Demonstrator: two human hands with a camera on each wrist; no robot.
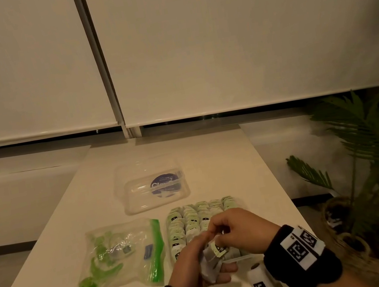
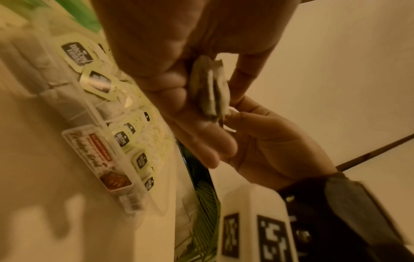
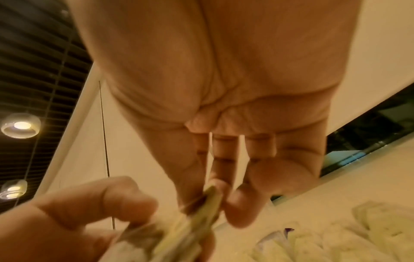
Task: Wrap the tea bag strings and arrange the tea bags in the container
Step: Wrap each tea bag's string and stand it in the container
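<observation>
Left hand (image 1: 194, 265) grips pale tea bag (image 1: 210, 259); right hand (image 1: 238, 231) pinches its tag. Lid (image 1: 155, 186) at 12 o'clock, label unreadable.

Both hands are meeting low in front of the body, wrists banded in black straps. The left hand (image 1: 194, 265) is lying palm-up, fingers curling loosely as it is cradling the tea bag (image 1: 209, 260) against the palm, thumb lying along its upper edge. The right hand (image 1: 238, 230) is arching over from the right, knuckles up, its fingertips (image 3: 237, 211) bunching together and pinching at the bag's top end, right above the left palm. The two hands are touching around the bag, forearms angling inward toward each other.
</observation>
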